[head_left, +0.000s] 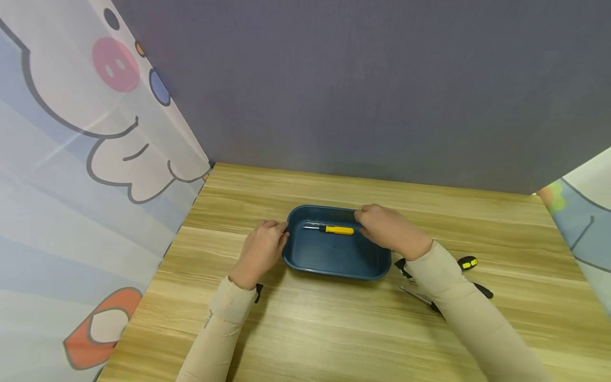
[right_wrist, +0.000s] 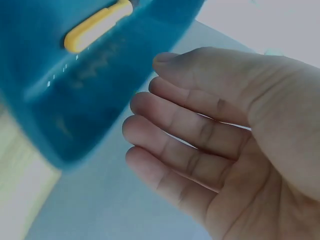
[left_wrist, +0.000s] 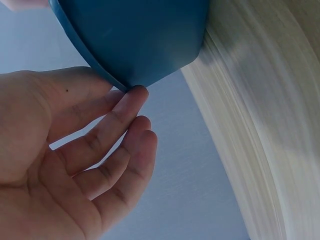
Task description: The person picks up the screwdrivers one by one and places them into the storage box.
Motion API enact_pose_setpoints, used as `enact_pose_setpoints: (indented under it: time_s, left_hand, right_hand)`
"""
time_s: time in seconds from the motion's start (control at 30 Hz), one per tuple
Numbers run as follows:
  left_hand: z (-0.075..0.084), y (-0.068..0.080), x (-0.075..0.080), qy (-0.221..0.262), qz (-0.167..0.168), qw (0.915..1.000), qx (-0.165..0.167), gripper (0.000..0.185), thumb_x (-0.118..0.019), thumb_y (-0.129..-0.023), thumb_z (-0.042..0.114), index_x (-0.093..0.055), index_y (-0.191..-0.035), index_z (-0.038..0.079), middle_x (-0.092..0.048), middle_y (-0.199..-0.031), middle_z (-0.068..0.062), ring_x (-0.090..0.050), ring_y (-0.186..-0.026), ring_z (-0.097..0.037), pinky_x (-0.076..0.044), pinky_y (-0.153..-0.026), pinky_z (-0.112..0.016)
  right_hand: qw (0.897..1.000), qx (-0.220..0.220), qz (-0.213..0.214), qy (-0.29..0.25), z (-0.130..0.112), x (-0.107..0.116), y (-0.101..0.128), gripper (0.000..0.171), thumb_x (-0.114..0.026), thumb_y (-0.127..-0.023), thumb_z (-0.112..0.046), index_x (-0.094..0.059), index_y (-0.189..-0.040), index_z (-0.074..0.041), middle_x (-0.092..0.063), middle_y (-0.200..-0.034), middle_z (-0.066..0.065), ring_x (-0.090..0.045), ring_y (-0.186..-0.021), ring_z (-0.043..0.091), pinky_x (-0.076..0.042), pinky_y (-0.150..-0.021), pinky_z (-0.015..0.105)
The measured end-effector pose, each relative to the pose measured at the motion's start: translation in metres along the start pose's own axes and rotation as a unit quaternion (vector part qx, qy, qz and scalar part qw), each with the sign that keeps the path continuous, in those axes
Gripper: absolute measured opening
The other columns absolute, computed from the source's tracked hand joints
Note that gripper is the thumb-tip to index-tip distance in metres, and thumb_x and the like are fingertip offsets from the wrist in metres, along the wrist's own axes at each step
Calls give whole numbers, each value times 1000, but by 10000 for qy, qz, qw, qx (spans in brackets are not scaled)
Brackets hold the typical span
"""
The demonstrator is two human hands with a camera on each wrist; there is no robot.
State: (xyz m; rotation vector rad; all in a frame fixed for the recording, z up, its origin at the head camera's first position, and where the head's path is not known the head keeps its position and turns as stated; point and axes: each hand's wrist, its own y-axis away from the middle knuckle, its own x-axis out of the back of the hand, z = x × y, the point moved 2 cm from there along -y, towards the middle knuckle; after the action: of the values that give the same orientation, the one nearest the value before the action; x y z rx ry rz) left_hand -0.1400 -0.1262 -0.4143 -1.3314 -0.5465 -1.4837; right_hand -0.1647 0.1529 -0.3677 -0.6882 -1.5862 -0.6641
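Two hands flank a blue tray (head_left: 334, 265) at mid-table: the left hand (head_left: 261, 249) touches its left rim with loosely bent fingers (left_wrist: 117, 122) that grip nothing, and the right hand (head_left: 389, 229) rests over the far right corner, fingers (right_wrist: 185, 125) relaxed beside the wall, a yellow-handled screwdriver (head_left: 330, 229) lying inside near the far edge. Any shift of the tray would, I judge, go best level and slow, both sides moved together, so the screwdriver does not roll. Pale wood-grain table (head_left: 334, 329) with more hand tools (head_left: 470, 263) by the right forearm; grey backdrop (head_left: 382, 90) behind, cartoon-printed curtains (head_left: 71, 159) at both sides.
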Motion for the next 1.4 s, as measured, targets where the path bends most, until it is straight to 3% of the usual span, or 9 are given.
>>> enact_pose_setpoints:
  time_s: [0.43,0.67,0.97,1.4]
  left_hand:
    - [-1,1,1,-22,-1,10000,-4,24,-72,-93,8,-73,-114,-5,-71,-105,-16,-66,-95,-33,-58,-79,-41]
    - [-1,2,1,-31,-37,10000,35,25,-71,-94,8,-72,-115,-4,-71,-106,-16,-66,-96,-33,-58,-80,-42]
    - [-1,2,1,-116,-37,9999,89,25,-72,-93,9,-73,-115,-4,-71,-104,-15,-66,-96,-33,-58,-79,-43]
    - [-2,2,-1,-114,-60,9998,133,25,-72,-94,10,-73,-115,-3,-71,-105,-15,-66,-98,-33,-58,-80,-43]
  right_hand:
    - [9988,-283,389,0,18,14,51,18,-79,-84,0,-67,-97,2,-65,-90,12,-64,-78,27,-56,-66,38]
    - [9980,-284,557,85,34,6,72,20,-80,-81,2,-66,-95,2,-65,-90,13,-65,-77,30,-57,-67,42]
    - [9975,-505,496,-57,53,-6,98,21,-81,-81,0,-69,-98,2,-65,-89,11,-63,-74,25,-56,-63,38]
    - [9953,-790,455,-339,77,-33,117,16,-79,-82,3,-70,-95,-1,-63,-86,5,-61,-71,19,-54,-61,36]
